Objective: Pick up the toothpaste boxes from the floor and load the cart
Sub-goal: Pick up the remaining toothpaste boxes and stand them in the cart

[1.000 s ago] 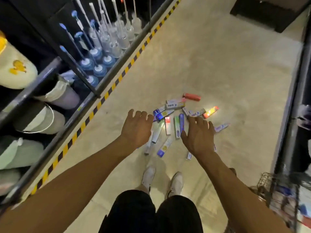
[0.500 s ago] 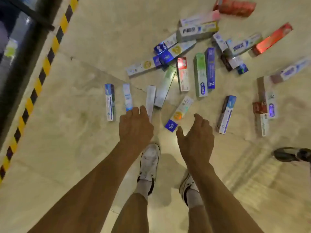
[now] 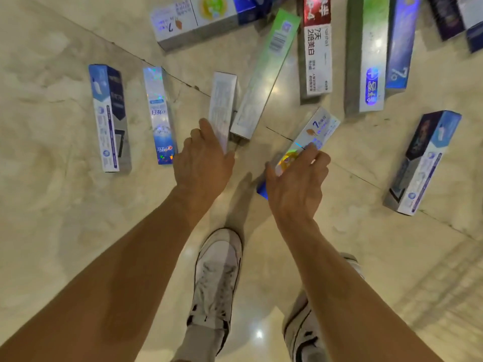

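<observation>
Toothpaste boxes lie scattered over the pale marble floor (image 3: 52, 231) as you bend above them, both bare arms stretched down. Farthest left, a blue-and-white box (image 3: 108, 117) lies flat, with a holographic blue box (image 3: 159, 114) near it and almost parallel.

Your left hand (image 3: 202, 163) comes next. Its fingers (image 3: 206, 126) are straight and close together, laid along the near end of a white fine-print box (image 3: 222, 100), with the thumb at that box's near corner. The hand touches the box without closing round it.

A long silver-green box (image 3: 266, 71) lies slantwise, its near end just beside the white one. Farther out on the floor, a white box marked 7 (image 3: 193, 22) lies crosswise. To the right, a red-and-white box (image 3: 316, 48), a green-and-silver box (image 3: 366, 56) and a deep blue box (image 3: 400, 43) lie side by side, all flat.

Your right hand (image 3: 295, 184) is curled over a rainbow-foil box (image 3: 318, 126), thumb against its left edge and fingers (image 3: 317, 156) wrapped over its right edge. That box slants across a tile joint, and whether it has left the floor cannot be told.

Well apart at the far right lies a navy-and-sky-blue box (image 3: 423, 163). Below your hands, a white left shoe (image 3: 217, 270) and a white right shoe (image 3: 303, 333) stand on the floor.
</observation>
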A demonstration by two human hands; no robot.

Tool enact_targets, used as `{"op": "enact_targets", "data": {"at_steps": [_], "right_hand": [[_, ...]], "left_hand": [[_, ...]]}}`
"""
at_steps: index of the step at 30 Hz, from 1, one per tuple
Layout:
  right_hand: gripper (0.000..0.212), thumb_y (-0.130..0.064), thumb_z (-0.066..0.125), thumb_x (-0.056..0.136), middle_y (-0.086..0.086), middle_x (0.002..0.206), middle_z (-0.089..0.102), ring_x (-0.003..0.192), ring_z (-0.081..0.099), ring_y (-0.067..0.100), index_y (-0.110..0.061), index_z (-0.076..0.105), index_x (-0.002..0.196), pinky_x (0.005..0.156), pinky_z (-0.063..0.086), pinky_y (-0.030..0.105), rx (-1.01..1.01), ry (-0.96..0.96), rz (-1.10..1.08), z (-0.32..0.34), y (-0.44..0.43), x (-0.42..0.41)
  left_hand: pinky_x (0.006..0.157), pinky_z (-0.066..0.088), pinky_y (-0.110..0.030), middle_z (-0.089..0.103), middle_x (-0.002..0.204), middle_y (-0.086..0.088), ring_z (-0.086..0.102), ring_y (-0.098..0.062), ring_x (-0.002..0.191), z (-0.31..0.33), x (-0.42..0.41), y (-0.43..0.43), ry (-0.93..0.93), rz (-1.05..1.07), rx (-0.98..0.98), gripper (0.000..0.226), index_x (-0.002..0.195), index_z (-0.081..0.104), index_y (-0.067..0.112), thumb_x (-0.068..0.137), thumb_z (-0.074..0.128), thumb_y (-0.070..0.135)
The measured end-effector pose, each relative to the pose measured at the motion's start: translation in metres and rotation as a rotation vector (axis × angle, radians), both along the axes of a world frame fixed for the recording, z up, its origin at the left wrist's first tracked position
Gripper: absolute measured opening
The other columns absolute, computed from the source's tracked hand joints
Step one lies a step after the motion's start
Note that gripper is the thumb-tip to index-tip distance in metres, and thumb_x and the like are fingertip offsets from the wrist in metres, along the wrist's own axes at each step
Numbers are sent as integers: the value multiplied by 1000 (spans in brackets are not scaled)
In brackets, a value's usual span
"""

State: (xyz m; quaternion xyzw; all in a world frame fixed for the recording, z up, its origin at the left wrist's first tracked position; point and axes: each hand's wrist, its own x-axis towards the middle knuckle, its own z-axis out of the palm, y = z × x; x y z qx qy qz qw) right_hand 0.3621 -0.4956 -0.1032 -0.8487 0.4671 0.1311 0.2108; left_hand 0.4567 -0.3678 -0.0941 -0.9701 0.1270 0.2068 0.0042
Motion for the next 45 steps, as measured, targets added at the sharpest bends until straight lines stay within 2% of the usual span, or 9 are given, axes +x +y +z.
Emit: {"op": "enact_targets", "data": {"at_steps": [4, 8, 11, 15, 26, 31, 35, 39, 45], "right_hand": [[99, -46, 77, 80, 9, 140, 35, 118, 46, 27, -12, 22, 154, 77, 52, 36, -19, -42, -189, -24, -8, 16], [94, -34, 75, 81, 9, 131, 42, 118, 45, 27, -10, 21, 155, 79, 45, 33, 28, -39, -205, -20, -9, 14], [83, -22, 71, 78, 6, 129, 44, 117, 45, 25, -13, 30, 150, 80, 47, 35, 57, -61, -162, 8, -7, 6], [79, -24, 71, 77, 3, 126, 46, 113, 45, 22, -15, 35, 147, 75, 43, 33, 102, -142, -124, 82, -6, -8], [81, -32, 70, 73, 1, 123, 50, 108, 48, 21, -18, 41, 148, 73, 41, 29, -20, -187, -3, 438, -51, -21], [85, -44, 69, 78, 4, 129, 47, 114, 46, 22, -16, 37, 152, 73, 45, 33, -36, -250, 62, 611, -69, -31], [80, -55, 64, 79, 5, 121, 48, 108, 50, 26, -17, 43, 145, 67, 47, 35, -68, -324, 103, 731, -73, -47], [69, -63, 59, 83, 3, 118, 50, 109, 52, 26, -20, 48, 137, 66, 49, 38, -118, -367, 60, 823, -73, -71], [76, -53, 65, 81, 1, 118, 46, 113, 50, 26, -23, 42, 146, 70, 46, 36, -183, -393, -151, 921, -85, -127]], "left_hand": [[62, 29, -38, 57, 109, -10, 62, -30, 96, -17, 8, -4, -45, 66, -8, 58, 125, 42, 8, 91, 61, 51], [62, 36, -40, 58, 104, -11, 63, -35, 93, -14, 7, 1, -32, 72, -19, 56, 116, 43, 6, 88, 62, 50], [67, 34, -40, 58, 107, -12, 62, -37, 95, 17, 5, 7, 0, 96, -29, 57, 117, 42, 5, 86, 63, 49], [69, 38, -43, 56, 104, -12, 63, -40, 91, 89, -1, 12, 27, 99, -21, 58, 116, 40, 6, 85, 65, 48], [68, 38, -38, 58, 105, -11, 62, -35, 85, 449, 13, -35, 29, 28, -130, 62, 118, 43, 9, 79, 69, 51], [65, 37, -37, 56, 107, -12, 62, -38, 86, 626, 12, -55, -54, -53, -207, 64, 117, 45, 9, 77, 66, 54], [70, 44, -39, 57, 105, -11, 64, -38, 91, 753, -9, -64, -63, -92, -276, 60, 114, 47, 10, 75, 70, 51], [76, 49, -39, 59, 112, -10, 64, -37, 97, 849, -33, -74, -67, -219, -254, 67, 118, 46, 11, 76, 69, 58], [78, 49, -37, 60, 115, -7, 64, -32, 100, 948, -55, -105, -58, -402, -292, 65, 115, 45, 15, 75, 68, 62]]}}
